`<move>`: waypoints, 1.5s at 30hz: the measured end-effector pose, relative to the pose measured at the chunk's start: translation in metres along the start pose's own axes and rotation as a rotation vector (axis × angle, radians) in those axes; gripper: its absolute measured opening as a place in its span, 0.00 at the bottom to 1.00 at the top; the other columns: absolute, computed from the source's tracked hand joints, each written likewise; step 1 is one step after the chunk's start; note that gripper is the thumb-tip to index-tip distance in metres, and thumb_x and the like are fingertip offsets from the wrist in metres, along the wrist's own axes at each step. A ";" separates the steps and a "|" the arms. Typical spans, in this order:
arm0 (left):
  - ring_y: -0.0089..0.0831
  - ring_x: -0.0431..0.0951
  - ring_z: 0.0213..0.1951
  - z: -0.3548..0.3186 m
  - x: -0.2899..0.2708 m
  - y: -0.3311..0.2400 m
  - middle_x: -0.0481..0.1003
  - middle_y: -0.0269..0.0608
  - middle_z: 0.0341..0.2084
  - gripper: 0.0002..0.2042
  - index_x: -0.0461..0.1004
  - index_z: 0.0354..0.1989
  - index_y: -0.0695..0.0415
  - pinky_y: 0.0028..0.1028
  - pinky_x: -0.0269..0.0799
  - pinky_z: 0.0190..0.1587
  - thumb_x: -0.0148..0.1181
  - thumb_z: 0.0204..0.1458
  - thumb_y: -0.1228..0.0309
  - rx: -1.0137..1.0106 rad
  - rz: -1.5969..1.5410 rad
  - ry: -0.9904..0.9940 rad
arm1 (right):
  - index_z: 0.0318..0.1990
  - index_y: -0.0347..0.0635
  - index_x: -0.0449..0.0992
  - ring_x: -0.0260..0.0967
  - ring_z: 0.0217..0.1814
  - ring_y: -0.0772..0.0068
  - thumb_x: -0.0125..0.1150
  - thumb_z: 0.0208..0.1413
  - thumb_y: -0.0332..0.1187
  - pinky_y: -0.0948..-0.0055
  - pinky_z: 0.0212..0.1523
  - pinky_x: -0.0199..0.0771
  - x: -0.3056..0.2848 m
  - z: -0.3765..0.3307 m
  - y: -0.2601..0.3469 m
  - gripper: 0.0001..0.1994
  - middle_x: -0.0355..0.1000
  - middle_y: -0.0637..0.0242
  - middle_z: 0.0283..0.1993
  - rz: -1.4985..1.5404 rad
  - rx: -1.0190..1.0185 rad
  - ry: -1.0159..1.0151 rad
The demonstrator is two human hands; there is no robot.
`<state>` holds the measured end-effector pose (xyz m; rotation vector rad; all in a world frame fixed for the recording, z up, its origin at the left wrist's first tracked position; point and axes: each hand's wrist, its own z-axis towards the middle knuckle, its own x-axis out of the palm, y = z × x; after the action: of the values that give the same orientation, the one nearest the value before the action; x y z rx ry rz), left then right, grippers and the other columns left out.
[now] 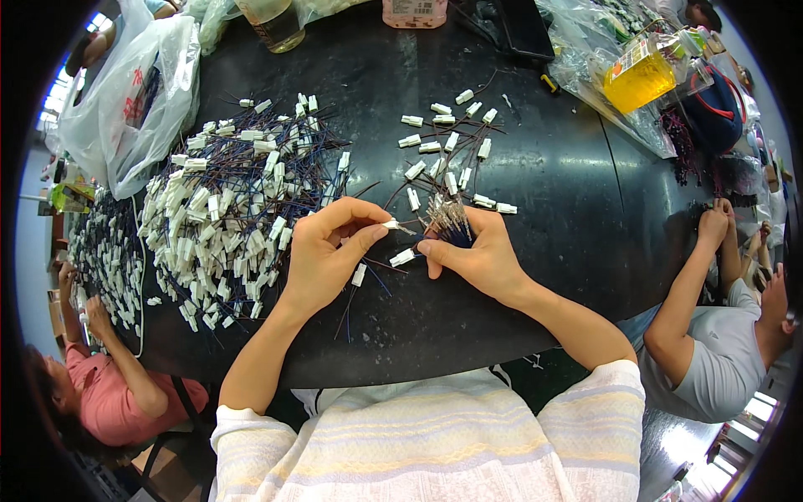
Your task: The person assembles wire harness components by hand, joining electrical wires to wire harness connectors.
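Note:
Between the thumb and forefinger of my left hand (335,247) is a small white connector (391,224). My right hand (481,251) grips a bundle of dark wires (452,222) whose tips end in silvery metal terminals. A wire tip reaches from the bundle side toward the connector; whether it sits inside is too small to tell. A loose white connector (402,258) with a dark wire lies just below, between my hands. Left of my left hand spreads a large heap of wired white connectors (222,209). Beyond my right hand lies a smaller scatter of them (452,142).
A clear plastic bag (138,109) stands at the far left. At the far right are a bottle of yellow liquid (640,79) and crumpled plastic. A cup (274,25) and a pink container (414,12) stand at the back of the black table (569,184). Other people sit on both sides.

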<state>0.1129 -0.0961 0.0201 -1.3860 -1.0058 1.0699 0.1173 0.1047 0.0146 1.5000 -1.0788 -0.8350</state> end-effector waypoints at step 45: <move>0.10 0.63 0.21 0.024 -0.010 -0.018 0.68 0.26 0.18 0.04 0.73 0.29 0.63 0.12 0.56 0.22 0.58 0.49 0.75 0.011 0.167 -0.157 | 0.32 0.38 0.65 0.64 0.18 0.85 0.54 0.51 0.25 0.85 0.20 0.58 0.003 -0.005 0.003 0.04 0.68 0.70 0.17 0.112 -0.012 0.026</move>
<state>0.0872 -0.0990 0.0383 -1.4130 -1.0085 1.3225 0.1221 0.1038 0.0183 1.4226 -1.1263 -0.7413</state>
